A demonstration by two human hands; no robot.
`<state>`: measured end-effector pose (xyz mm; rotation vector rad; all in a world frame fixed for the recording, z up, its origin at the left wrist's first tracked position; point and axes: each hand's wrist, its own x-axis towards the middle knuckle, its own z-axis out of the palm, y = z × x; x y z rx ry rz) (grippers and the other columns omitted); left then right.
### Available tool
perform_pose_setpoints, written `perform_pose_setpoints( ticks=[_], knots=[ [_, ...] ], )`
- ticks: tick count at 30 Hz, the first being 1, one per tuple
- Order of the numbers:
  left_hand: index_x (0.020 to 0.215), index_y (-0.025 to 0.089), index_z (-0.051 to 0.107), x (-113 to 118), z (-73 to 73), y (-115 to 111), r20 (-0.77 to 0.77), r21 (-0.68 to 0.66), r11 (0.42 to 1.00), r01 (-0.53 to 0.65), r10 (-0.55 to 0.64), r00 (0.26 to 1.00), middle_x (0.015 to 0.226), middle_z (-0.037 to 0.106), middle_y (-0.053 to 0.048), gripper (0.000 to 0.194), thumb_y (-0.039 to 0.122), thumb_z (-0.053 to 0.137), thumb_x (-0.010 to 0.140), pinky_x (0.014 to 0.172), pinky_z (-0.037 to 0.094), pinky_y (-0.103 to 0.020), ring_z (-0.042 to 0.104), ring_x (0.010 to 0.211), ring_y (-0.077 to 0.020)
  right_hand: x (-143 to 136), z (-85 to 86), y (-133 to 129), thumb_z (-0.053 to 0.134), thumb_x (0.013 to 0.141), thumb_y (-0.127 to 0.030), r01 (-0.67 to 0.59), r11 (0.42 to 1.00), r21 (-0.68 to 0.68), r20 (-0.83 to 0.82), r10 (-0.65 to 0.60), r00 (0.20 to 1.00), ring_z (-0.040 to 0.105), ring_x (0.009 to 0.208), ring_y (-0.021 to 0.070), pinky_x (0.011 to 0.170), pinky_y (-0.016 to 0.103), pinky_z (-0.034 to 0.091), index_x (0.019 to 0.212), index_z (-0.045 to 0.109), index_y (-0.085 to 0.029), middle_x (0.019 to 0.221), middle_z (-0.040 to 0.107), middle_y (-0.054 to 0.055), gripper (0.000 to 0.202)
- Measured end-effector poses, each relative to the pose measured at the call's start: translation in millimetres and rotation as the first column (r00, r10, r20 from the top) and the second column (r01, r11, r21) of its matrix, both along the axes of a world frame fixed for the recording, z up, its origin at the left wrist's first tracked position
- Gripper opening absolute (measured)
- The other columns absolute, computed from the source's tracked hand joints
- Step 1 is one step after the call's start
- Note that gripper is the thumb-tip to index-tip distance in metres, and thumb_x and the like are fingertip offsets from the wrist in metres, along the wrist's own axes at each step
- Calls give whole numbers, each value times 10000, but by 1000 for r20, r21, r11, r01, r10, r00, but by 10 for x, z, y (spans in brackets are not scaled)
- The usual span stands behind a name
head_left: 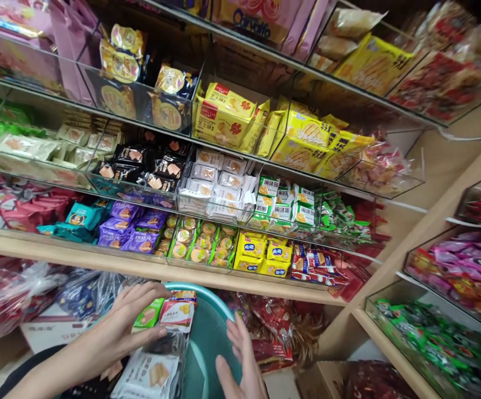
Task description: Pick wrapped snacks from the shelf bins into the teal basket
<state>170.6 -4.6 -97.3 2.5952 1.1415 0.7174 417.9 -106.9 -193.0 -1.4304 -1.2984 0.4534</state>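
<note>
A teal plastic basket (212, 320) stands at the foot of the shelving, and its visible contents lie toward the left: a green packet (148, 313), a white-and-red packet (179, 315) close beside it, and nearer the person a white wafer packet (153, 376). The left grip (121, 322) is released, fingers stretched and thumb apart, over the packets; whether it touches any of them I cannot tell. The right grip (247, 370) is also released, fingers spread at the basket's right side, with nothing held. On the shelf directly above, clear bins hold teal packets (83, 215), purple packets (134, 228), round biscuits (203, 244) in green-edged packs, yellow packets (261, 255) with blue labels, and red-and-blue packets (313, 263). The next row up carries black packets (132, 155), white packets (221, 183), green-and-white packets (282, 200) and green-wrapped sweets (340, 216), each kind in its own compartment. Higher again, navy-and-gold packs (122, 64) sit left of large yellow packs (224, 113). On the right-hand unit, one clear bin is filled with purple-and-orange wrapped pieces (460, 260), and the bin below with green-wrapped pieces (435, 338).
</note>
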Motion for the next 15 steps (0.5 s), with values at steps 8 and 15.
perform_pose_setpoints(
  ticks=[8,15],
  knots=[
    [1234,365,543,-47,60,127,22,57,998,32,-33,999,1313,549,14,451,483,587,801,980,449,-312,514,1207,-241,484,489,262,381,892,-431,-21,996,-90,-13,20,1000,412,1300,201,1099,443,306,1398,213,-335,1383,473,69,541],
    [1155,367,577,-201,29,340,240,95,994,-51,26,970,1257,579,42,329,440,554,835,1023,416,-310,518,1194,-217,748,711,492,347,895,-453,11,999,-36,53,-9,999,365,1327,194,1116,467,261,1390,163,-314,1403,430,91,546]
  ],
)
